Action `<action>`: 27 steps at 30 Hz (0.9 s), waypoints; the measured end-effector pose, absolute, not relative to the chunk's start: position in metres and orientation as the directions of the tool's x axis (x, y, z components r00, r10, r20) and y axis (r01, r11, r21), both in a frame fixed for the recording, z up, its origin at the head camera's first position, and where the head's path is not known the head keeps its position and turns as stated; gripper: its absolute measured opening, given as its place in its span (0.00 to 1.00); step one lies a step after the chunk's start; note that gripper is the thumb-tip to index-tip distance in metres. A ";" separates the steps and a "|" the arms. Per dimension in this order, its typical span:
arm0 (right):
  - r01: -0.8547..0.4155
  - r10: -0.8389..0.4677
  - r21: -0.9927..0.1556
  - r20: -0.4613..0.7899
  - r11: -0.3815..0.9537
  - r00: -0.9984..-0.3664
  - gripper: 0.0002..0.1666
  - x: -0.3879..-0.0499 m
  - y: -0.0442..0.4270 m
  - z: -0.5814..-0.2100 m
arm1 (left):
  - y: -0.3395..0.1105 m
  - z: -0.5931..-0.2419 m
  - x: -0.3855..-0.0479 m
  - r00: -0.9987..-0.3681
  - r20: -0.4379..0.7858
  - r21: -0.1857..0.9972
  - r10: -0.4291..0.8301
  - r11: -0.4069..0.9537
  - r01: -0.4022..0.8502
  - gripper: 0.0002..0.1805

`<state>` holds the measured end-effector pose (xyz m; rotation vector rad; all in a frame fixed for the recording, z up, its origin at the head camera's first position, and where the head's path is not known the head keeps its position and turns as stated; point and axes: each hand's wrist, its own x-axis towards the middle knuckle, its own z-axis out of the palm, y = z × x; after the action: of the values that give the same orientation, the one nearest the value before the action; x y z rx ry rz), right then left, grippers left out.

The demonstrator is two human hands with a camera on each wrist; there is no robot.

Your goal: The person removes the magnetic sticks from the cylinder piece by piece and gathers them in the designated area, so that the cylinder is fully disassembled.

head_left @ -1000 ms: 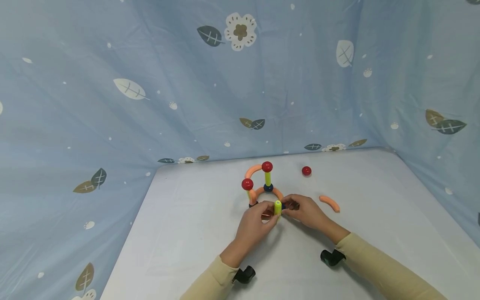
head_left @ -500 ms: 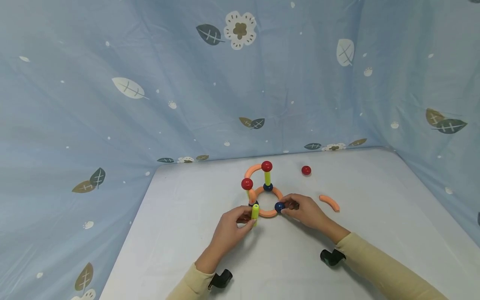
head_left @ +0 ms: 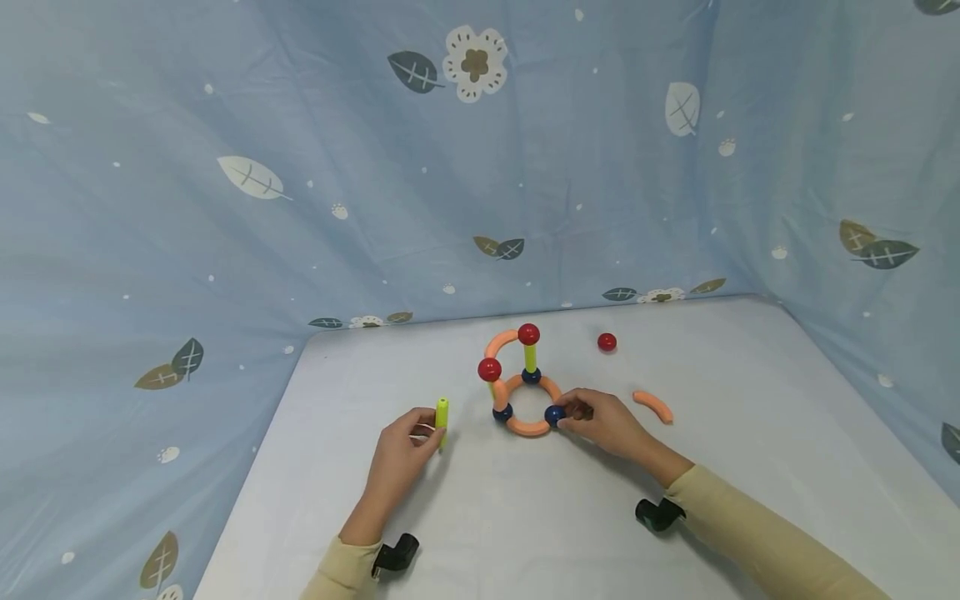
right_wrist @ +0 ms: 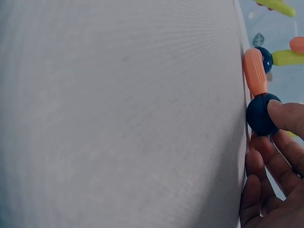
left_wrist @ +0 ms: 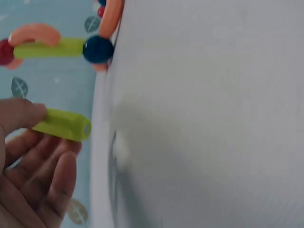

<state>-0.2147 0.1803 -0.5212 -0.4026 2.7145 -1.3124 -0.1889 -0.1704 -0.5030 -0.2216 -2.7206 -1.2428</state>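
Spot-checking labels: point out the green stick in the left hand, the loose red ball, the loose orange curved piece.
Green stick (left_wrist: 64,125): left wrist view, middle of its exposed side.
Loose red ball (head_left: 607,342): head view, its visible middle.
Loose orange curved piece (head_left: 655,406): head view, middle of its arc.

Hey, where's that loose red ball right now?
In the head view, the loose red ball lies toward the far edge of the table, right of the ball-and-stick structure and beyond the right hand.
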 end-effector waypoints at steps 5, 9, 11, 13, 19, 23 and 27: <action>-0.201 -0.283 -0.781 0.033 0.591 -0.959 0.16 -0.214 0.180 -0.521 | -0.185 -0.505 -0.195 -0.985 0.173 0.693 0.005 0.710 0.125 0.18; -0.207 -0.285 -0.781 0.039 0.589 -0.958 0.16 -0.214 0.181 -0.520 | -0.194 -0.508 -0.199 -0.985 0.174 0.652 -0.016 0.751 0.103 0.25; -0.209 -0.287 -0.782 0.040 0.588 -0.957 0.16 -0.214 0.181 -0.520 | -0.197 -0.510 -0.201 -0.984 0.176 0.635 -0.022 0.767 0.096 0.26; -0.210 -0.288 -0.782 0.040 0.587 -0.957 0.17 -0.214 0.181 -0.520 | -0.201 -0.512 -0.203 -0.983 0.179 0.626 -0.028 0.774 0.092 0.26; -0.208 -0.287 -0.785 0.039 0.584 -0.957 0.16 -0.214 0.181 -0.521 | -0.207 -0.511 -0.208 -0.982 0.187 0.598 -0.037 0.797 0.084 0.23; -0.201 -0.282 -0.785 0.035 0.586 -0.959 0.17 -0.214 0.181 -0.522 | -0.208 -0.509 -0.211 -0.982 0.183 0.564 -0.035 0.823 0.076 0.22; -0.200 -0.281 -0.783 0.033 0.589 -0.959 0.17 -0.214 0.181 -0.522 | -0.208 -0.507 -0.213 -0.983 0.179 0.515 -0.033 0.855 0.065 0.18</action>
<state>-0.2143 0.1813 -0.5225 -0.4121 2.7153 -1.3210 -0.2126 -0.2082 -0.5075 -0.0250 -2.8487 -0.8002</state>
